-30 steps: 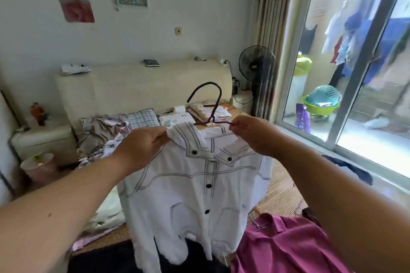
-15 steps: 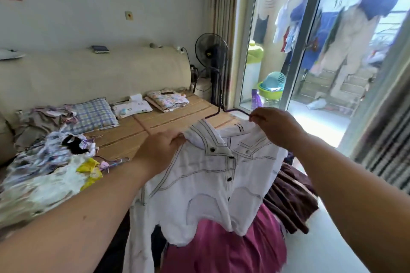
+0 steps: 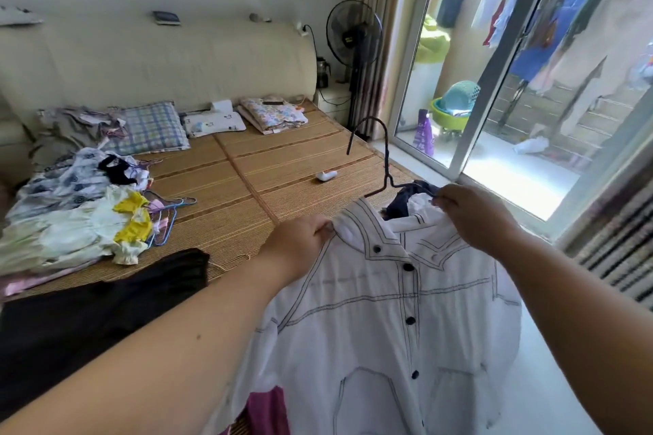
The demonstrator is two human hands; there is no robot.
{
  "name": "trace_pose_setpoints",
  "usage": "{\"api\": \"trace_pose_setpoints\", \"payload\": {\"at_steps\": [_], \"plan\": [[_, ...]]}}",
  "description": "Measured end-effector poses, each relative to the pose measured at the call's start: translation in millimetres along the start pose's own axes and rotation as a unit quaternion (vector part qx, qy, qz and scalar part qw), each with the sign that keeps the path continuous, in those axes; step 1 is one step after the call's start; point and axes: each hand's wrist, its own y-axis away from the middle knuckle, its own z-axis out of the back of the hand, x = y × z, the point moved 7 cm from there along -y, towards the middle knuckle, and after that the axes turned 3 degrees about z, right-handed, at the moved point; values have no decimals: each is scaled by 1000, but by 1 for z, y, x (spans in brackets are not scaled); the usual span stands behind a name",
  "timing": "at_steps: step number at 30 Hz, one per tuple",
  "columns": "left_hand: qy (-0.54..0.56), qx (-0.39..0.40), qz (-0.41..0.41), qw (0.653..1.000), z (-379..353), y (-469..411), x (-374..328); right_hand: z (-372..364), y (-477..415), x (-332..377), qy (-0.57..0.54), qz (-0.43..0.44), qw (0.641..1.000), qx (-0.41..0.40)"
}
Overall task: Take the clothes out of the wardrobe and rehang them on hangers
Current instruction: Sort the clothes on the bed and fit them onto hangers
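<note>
A white shirt point(image 3: 392, 321) with dark stitching and black buttons hangs in front of me on a dark wire hanger point(image 3: 383, 159), whose hook sticks up above the collar. My left hand point(image 3: 300, 240) pinches the shirt's left shoulder by the collar. My right hand point(image 3: 473, 219) grips the right shoulder of the shirt together with the hanger's arm. A dark blue cloth point(image 3: 406, 198) shows inside the collar.
A bed with a bamboo mat point(image 3: 247, 187) lies ahead; a heap of clothes point(image 3: 70, 215) and loose coloured hangers point(image 3: 166, 219) sit on its left. A black garment point(image 3: 88, 311) and a magenta one point(image 3: 268, 410) lie near me. A fan point(image 3: 353, 35) and sliding glass door point(image 3: 494, 81) stand at right.
The view has swung to the right and the shirt with both hands has shifted right, toward the glass door. Both hands keep their hold on the shoulders.
</note>
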Motion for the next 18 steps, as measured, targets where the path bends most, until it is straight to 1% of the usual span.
{"api": "trace_pose_setpoints", "payload": {"at_steps": [2,6,10,11,12,14,15,18], "plan": [[-5,17,26,1000,-13,-4,22,-27,-7,-2,-2,5,1000,25],[-38,49,84,995,-45,-21,89,-104,-31,-11,-12,4,996,89],[-46,91,164,981,-75,-40,159,-185,-58,-13,-15,-14,987,162],[-47,102,189,976,-84,-59,189,-220,-80,-17,-16,-28,983,182],[-56,113,203,971,-91,-64,204,-239,-87,-20,-13,-45,979,201],[-60,127,214,967,-97,-58,207,-254,-80,-23,-4,-83,970,227],[-54,133,226,963,-103,-68,226,-277,-94,-24,3,-94,968,232],[-45,150,265,952,-117,-98,288,-336,-137,-12,58,-80,956,278]]}}
